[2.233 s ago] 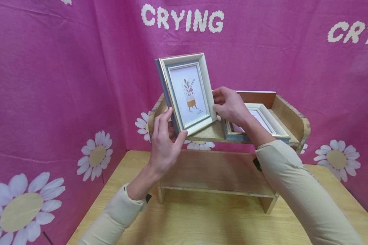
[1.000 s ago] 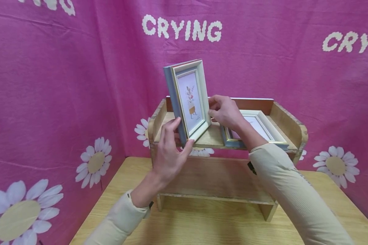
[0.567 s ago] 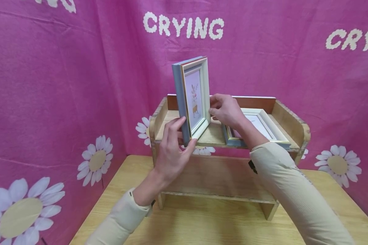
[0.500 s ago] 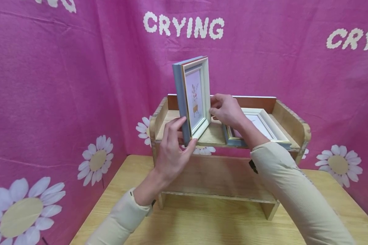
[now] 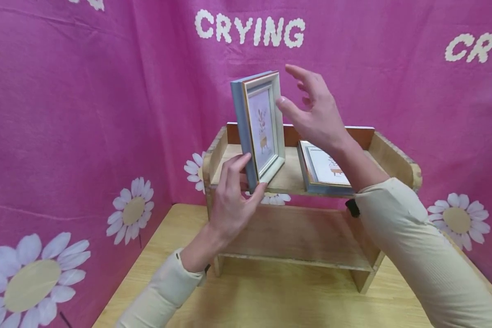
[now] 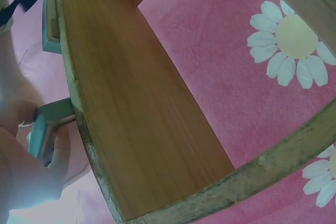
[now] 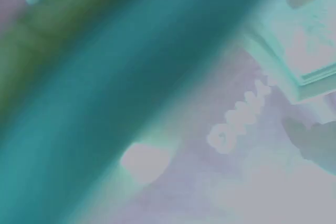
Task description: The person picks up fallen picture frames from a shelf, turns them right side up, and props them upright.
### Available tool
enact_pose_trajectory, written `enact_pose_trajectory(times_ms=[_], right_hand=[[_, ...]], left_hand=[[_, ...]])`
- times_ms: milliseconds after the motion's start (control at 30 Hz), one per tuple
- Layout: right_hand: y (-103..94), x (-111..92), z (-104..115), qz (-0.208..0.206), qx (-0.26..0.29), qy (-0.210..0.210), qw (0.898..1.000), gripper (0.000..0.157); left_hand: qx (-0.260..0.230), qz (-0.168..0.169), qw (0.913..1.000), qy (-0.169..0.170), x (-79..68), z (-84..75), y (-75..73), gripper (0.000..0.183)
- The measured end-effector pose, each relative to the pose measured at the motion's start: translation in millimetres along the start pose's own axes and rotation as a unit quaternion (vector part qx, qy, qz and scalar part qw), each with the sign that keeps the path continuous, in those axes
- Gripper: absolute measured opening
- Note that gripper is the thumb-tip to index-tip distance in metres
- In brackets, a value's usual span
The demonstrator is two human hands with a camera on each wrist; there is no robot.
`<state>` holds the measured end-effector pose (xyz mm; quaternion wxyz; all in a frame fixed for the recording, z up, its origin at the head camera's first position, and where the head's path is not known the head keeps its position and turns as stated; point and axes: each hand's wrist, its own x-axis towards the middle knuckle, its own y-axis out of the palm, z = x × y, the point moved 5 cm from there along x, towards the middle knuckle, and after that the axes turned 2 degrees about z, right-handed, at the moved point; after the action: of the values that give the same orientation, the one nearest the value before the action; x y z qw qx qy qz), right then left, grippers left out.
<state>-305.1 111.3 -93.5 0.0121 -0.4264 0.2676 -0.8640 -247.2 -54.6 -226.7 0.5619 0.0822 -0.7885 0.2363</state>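
A blue and cream picture frame (image 5: 246, 132) stands upright on the left part of a small wooden shelf's top, turned so that its left side shows. My left hand (image 5: 233, 200) holds its lower left corner between thumb and fingers; the left wrist view shows the same grip on the frame's corner (image 6: 52, 111). Beside the frame's upper right edge, my right hand (image 5: 321, 111) is raised with fingers spread, and I cannot tell whether the thumb touches the edge. A second picture frame (image 5: 321, 168) lies face up on the shelf, partly behind the right forearm.
The wooden shelf (image 5: 291, 237) has raised side walls and a low back board (image 5: 358, 134). It stands on a light wooden table (image 5: 279, 300). Pink cloth (image 5: 352, 54) with daisies hangs behind and to the left. A blurred blue-green band (image 7: 131, 77) covers much of the right wrist view.
The upright frame has turned to face more rightward since the oldest frame. My right hand has let go of its right side and risen; the left hand keeps its grip.
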Motion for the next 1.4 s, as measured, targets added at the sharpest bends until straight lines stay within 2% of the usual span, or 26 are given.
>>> enact_pose_trajectory(times_ms=[100,167,333,467,667,900,1000,1200,1400], right_hand=[[4.4,7.6,24.2,0.025,-0.026,-0.064,0.997,0.069],[10.0,11.9,34.8,0.049,-0.048,-0.090,0.994,0.076],[26.1,18.6,43.7,0.112,-0.095,-0.106,0.983,0.079],[29.6,18.2,44.1,0.120,-0.104,-0.123,0.980,0.075],[25.0,16.7,43.4,0.099,-0.105,-0.127,0.981,0.074],[21.2,16.5,42.0,0.085,-0.097,-0.136,0.982,0.073],[21.6,15.7,41.5,0.083,-0.095,-0.138,0.982,0.073],[23.5,15.8,41.0,0.096,-0.089,-0.108,0.985,0.075],[23.4,15.9,40.5,0.121,-0.073,-0.085,0.986,0.073]], left_hand=[[-0.005,0.000,1.0000,0.003,1.7,0.4,-0.3,0.065],[-0.007,0.000,1.0000,0.005,2.2,0.9,-0.1,0.064],[-0.006,-0.002,0.9999,0.013,1.2,1.6,1.0,0.062],[-0.017,0.003,0.9996,0.023,0.6,1.7,0.6,0.061],[-0.076,0.028,0.9966,0.016,1.5,8.0,-8.1,0.056],[-0.086,0.095,0.9906,-0.047,10.5,16.9,-11.6,0.057],[-0.079,0.115,0.9885,-0.057,12.9,18.2,-12.0,0.053],[-0.067,0.126,0.9885,-0.051,13.6,18.9,-14.4,0.047],[-0.057,0.118,0.9902,-0.048,13.3,21.4,-18.0,0.048]])
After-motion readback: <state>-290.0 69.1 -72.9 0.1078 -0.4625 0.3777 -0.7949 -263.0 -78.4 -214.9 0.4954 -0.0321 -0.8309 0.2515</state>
